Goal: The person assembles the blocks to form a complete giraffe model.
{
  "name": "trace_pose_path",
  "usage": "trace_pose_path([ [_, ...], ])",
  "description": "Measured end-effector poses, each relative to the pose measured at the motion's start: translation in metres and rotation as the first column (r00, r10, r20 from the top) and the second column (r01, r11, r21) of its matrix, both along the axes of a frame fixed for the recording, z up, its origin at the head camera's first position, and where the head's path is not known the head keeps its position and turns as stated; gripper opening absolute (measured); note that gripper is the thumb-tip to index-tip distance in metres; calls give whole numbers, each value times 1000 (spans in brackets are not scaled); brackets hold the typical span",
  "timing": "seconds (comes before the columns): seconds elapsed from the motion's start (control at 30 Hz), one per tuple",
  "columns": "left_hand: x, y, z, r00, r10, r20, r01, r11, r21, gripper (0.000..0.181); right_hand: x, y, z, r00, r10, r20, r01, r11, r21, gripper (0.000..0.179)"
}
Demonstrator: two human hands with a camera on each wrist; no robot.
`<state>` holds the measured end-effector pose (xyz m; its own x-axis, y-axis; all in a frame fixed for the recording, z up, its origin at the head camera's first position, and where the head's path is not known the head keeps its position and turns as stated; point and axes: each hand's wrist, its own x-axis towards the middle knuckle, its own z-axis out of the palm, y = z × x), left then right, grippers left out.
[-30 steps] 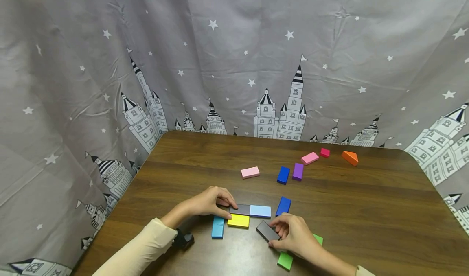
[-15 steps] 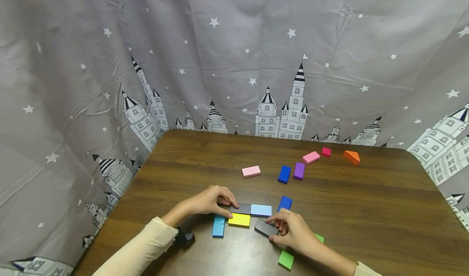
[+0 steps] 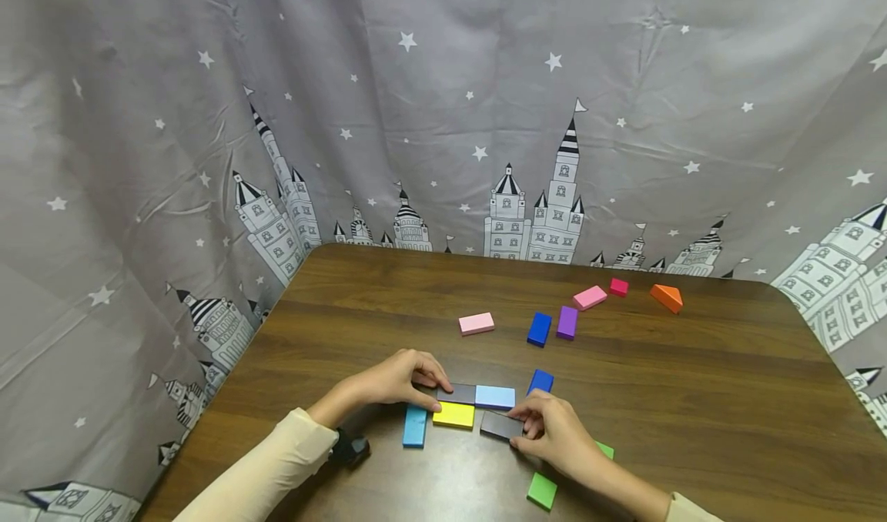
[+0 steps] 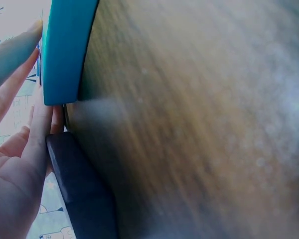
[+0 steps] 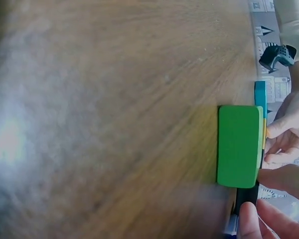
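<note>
My right hand (image 3: pixel 561 433) pinches a dark grey rectangular block (image 3: pixel 499 425) between thumb and fingers, close to the right end of a yellow block (image 3: pixel 453 416). Behind the yellow one, a second dark grey block (image 3: pixel 459 393) lies end to end with a light blue block (image 3: pixel 495 397). With fingers extended, my left hand (image 3: pixel 398 379) rests at the left end of this group, thumb at the yellow block and index finger on the grey one. A teal block (image 3: pixel 414 426) lies near the left thumb. Seen from the right wrist, a green block (image 5: pixel 239 144) partly hides the fingers' work.
Behind my right hand lies a blue block (image 3: pixel 540 381); a green block (image 3: pixel 606 450) is partly hidden by the right forearm. Farther back are pink (image 3: pixel 476 323), blue (image 3: pixel 539 329), purple (image 3: pixel 567 322), red (image 3: pixel 619 287) and orange (image 3: pixel 667 297) blocks. A grey castle-print curtain (image 3: pixel 416 122) hangs behind the table.
My right hand has moved slightly up and left in the head view, turning the dark grey block from a slant to nearly parallel with the yellow block. The left hand has stayed in place.
</note>
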<state>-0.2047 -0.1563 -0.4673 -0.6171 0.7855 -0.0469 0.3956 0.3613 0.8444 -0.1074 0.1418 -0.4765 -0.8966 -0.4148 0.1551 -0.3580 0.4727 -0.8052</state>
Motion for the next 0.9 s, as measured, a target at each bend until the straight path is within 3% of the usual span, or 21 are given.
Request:
trace_pose_path([
  [0.37, 0, -1, 0, 1000, 0, -3, 0, 1000, 2, 23, 0, -3, -1, 993, -115, 31, 117, 991, -64, 24],
  [0.9, 1, 0, 3, 1000, -5, -1, 5, 1000, 1, 23, -7, -7, -3, 990, -138, 29, 140, 987, -77, 24],
])
